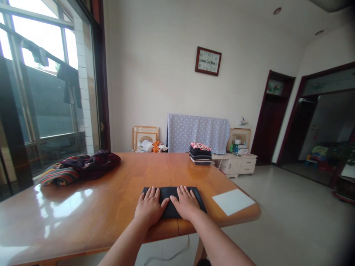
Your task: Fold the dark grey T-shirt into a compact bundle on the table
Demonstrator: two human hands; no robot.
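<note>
A dark, flat folded cloth lies near the front edge of the wooden table. Its exact kind I cannot make out. My left hand rests flat on its left part, fingers stretched out. On the right part lies my right hand, also flat with the fingers apart. The two thumbs point toward each other and nearly meet over the middle of the cloth. Neither hand grips anything.
A stack of folded clothes, red-and-white on top, stands at the table's far edge. Rumpled dark and striped clothes lie at the left. A white sheet lies right of my hands, near the table's right corner.
</note>
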